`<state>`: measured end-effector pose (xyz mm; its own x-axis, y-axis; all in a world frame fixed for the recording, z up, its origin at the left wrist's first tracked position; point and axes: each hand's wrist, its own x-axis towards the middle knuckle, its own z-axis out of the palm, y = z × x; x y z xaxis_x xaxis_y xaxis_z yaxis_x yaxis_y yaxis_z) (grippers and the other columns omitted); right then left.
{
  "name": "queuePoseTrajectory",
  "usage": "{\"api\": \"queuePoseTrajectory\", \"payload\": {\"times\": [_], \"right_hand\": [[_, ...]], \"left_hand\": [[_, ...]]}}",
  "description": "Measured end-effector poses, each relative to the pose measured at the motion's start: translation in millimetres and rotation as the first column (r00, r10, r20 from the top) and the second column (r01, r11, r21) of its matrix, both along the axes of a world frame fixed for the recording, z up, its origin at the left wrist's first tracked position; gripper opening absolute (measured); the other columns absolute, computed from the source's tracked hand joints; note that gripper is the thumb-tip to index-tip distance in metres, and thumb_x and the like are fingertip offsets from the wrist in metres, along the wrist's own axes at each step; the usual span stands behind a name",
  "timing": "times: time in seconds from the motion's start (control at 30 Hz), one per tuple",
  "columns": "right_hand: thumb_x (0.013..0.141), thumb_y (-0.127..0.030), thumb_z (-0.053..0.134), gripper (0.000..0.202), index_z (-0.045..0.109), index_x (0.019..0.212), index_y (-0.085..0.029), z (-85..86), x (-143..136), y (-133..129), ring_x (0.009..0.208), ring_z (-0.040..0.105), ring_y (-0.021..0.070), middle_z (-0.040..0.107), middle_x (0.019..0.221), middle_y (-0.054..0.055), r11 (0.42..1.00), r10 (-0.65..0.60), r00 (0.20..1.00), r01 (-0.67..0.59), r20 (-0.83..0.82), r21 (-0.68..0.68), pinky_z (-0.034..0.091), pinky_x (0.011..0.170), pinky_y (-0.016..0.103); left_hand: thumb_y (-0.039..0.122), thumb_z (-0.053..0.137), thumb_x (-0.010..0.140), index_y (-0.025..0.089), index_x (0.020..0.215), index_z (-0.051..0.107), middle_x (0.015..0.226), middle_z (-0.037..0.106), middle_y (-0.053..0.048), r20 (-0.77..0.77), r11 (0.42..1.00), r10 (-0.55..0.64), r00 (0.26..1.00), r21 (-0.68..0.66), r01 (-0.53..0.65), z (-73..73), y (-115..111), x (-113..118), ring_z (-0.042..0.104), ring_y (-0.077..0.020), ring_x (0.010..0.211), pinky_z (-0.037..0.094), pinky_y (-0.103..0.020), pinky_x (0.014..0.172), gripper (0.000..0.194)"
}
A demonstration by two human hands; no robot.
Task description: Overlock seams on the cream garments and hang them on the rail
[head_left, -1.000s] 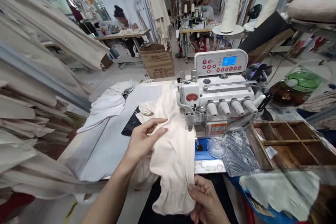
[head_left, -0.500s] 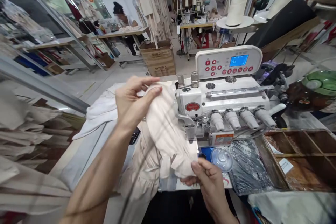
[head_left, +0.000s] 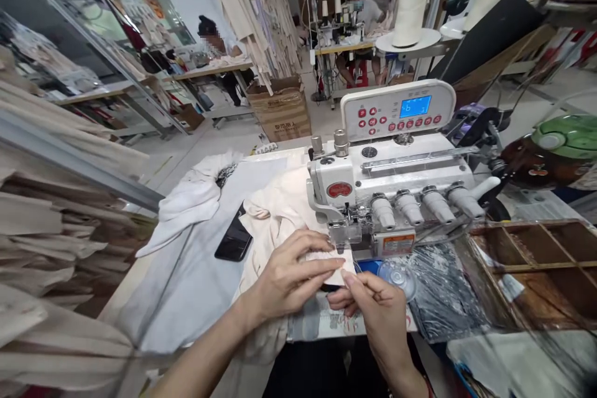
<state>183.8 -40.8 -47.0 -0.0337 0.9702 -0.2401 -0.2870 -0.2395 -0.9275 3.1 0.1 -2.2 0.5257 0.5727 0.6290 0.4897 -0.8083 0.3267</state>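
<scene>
At the near edge: right hand (head_left: 373, 308), fingers (head_left: 359, 282) pinching the corner of the cream-coloured soft fabric piece (head_left: 284, 211)
Just left: left hand (head_left: 291, 270), fingers spread flat, pressing the cloth down
Fabric: on the pale grey work surface (head_left: 186, 273), its edge at the presser foot
Behind it: white overlock sewing machine (head_left: 396, 180) with a blue-lit control panel
Left of cloth: flat black phone (head_left: 234, 241)
Right: brown wooden compartment tray (head_left: 536, 267)
Far back: brown cardboard box (head_left: 280, 109); seated people at other tables
</scene>
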Motion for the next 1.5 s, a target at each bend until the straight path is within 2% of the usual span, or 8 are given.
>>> {"api": "queuePoseTrajectory", "payload": {"times": [0.43, 0.5, 0.57, 0.67, 1.07, 1.33, 1.4, 1.5], "right_hand": [[0.095, -0.054, 0.070, 0.050, 0.069, 0.059, -0.019, 5.6, 10, 5, 0.035, 0.055, 0.0130, 0.064, 0.044, 0.001, 0.965, -0.082, 0.941, -0.007, 0.327, 0.261, 0.047, 0.039, 0.022], [0.098, -0.032, 0.070, 0.032, 0.070, 0.068, -0.019, 9.6, 17, 4, 0.042, 0.056, 0.0123, 0.063, 0.051, -0.001, 0.805, -0.309, 0.834, -0.027, 0.458, 0.592, 0.049, 0.046, 0.023], [0.096, -0.018, 0.068, 0.011, 0.075, 0.088, -0.020, 12.6, 24, 4, 0.063, 0.064, 0.0158, 0.068, 0.074, 0.003, 0.529, -0.558, 0.674, -0.161, 0.484, 0.833, 0.055, 0.062, 0.027], [0.097, -0.020, 0.067, 0.013, 0.076, 0.106, -0.021, 12.8, 29, 7, 0.089, 0.065, 0.0227, 0.065, 0.101, 0.009, 0.320, -0.743, 0.466, -0.384, 0.481, 0.866, 0.057, 0.079, 0.035], [0.097, -0.016, 0.064, 0.019, 0.072, 0.113, -0.020, -2.2, 28, 23, 0.092, 0.064, 0.0219, 0.061, 0.105, 0.009, 0.351, -0.739, 0.429, -0.413, 0.520, 0.840, 0.057, 0.081, 0.035], [0.100, -0.014, 0.063, 0.037, 0.069, 0.136, -0.023, -19.2, 35, 27, 0.078, 0.066, 0.0204, 0.067, 0.090, 0.005, 0.266, -0.758, 0.480, -0.390, 0.441, 0.882, 0.055, 0.071, 0.033], [0.100, -0.014, 0.063, 0.043, 0.066, 0.142, -0.022, -19.6, 39, 23, 0.075, 0.067, 0.0202, 0.071, 0.086, 0.004, 0.252, -0.720, 0.522, -0.418, 0.457, 0.873, 0.056, 0.069, 0.032], [0.105, -0.027, 0.057, 0.030, 0.073, 0.129, -0.018, -24.9, 38, 20, 0.074, 0.072, 0.0223, 0.077, 0.083, 0.007, 0.233, -0.641, 0.602, -0.437, 0.475, 0.869, 0.059, 0.067, 0.031]], "left_hand": [[0.014, 0.052, 0.098, 0.030, 0.114, 0.079, 0.099, 0.075, -0.007, -0.016, 0.987, -0.128, 0.992, -0.099, 0.126, 3.7, 23, -14, 0.069, -0.0201, 0.097, 0.057, -0.039, 0.094, 0.035], [0.010, 0.053, 0.097, 0.028, 0.113, 0.079, 0.099, 0.076, -0.007, 0.022, 0.984, -0.169, 0.985, -0.050, 0.170, 0.7, 26, -15, 0.069, -0.0202, 0.099, 0.056, -0.039, 0.096, 0.036], [0.007, 0.051, 0.096, 0.026, 0.116, 0.077, 0.101, 0.078, -0.007, 0.022, 0.978, -0.209, 0.978, -0.024, 0.209, -1.9, 26, -16, 0.070, -0.0201, 0.103, 0.052, -0.042, 0.106, 0.038], [0.010, 0.054, 0.097, 0.027, 0.116, 0.076, 0.101, 0.081, -0.005, 0.022, 0.975, -0.218, 0.976, -0.043, 0.219, -3.0, 22, -18, 0.074, -0.0196, 0.104, 0.050, -0.043, 0.112, 0.034], [0.022, 0.052, 0.102, 0.030, 0.103, 0.083, 0.095, 0.082, -0.006, 0.042, 0.963, -0.174, 0.984, -0.202, 0.179, -0.2, 42, -27, 0.075, -0.0213, 0.095, 0.058, -0.039, 0.096, 0.033], [0.018, 0.065, 0.084, 0.024, 0.067, 0.079, 0.083, 0.080, -0.006, 0.200, 0.937, -0.053, 0.978, -0.330, 0.118, -1.4, 138, -25, 0.072, -0.0289, 0.101, 0.052, -0.050, 0.105, 0.023], [0.017, 0.061, 0.085, 0.022, 0.069, 0.079, 0.092, 0.080, -0.009, 0.278, 0.942, 0.113, 0.954, -0.336, -0.014, -8.6, 126, -20, 0.071, -0.0313, 0.107, 0.050, -0.056, 0.108, 0.025], [0.013, 0.049, 0.092, 0.023, 0.081, 0.080, 0.092, 0.080, -0.007, 0.337, 0.946, 0.197, 0.921, -0.312, -0.088, -20.1, 49, -11, 0.074, -0.0259, 0.097, 0.049, -0.056, 0.110, 0.034]]}}
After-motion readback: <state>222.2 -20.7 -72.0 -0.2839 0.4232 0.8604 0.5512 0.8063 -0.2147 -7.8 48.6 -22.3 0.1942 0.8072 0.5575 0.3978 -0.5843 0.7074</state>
